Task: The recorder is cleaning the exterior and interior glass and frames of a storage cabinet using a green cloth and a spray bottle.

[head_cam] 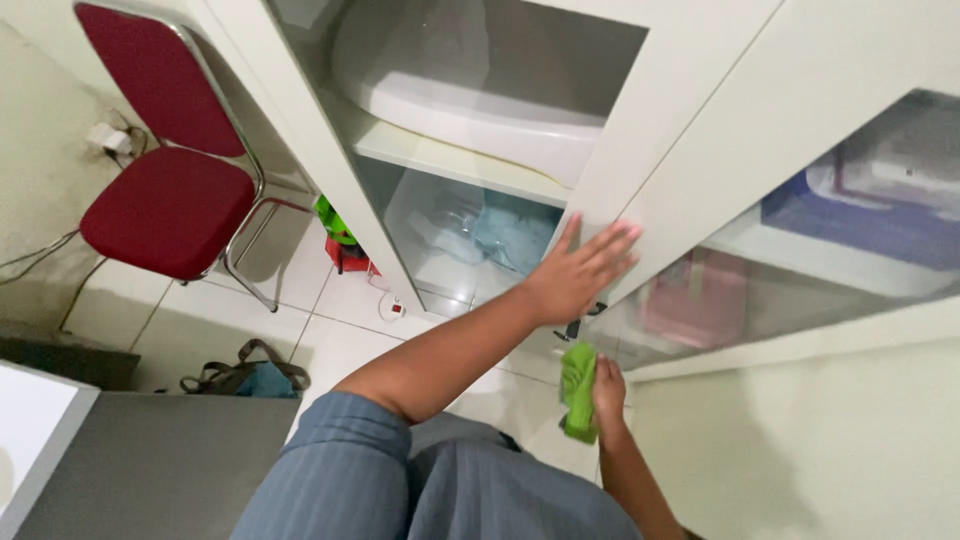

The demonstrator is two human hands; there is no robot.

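Head view. We look down at a white cabinet (690,120) with glass-panelled doors. Our left hand (578,272) lies flat against the white door frame between the two panes, its fingers (612,243) spread and released, grasping nothing. Our right hand (607,388) is lower, near the bottom edge of the cabinet, its fingers clenched around a bright green cloth (577,390), which hangs bunched from the hand just beside the door's lower corner and a small dark fitting there.

We judge the wiping of the cabinet front to be under way rather than finished: the cloth is at the lower edge, apart from the panes, and we cannot tell from this view which parts of the glass have been cleaned.

Behind the glass we see a white lidded tub (470,90) on the upper shelf, clear and pale blue packets (490,235) below it, and blue and pink containers behind the right pane.

The room has a pale tiled floor (330,330). A red padded chair (170,200) with a chrome frame stands against the wall, a dark bag (245,378) lies on the tiles, and a grey worktop (150,460) fills the lower left corner.
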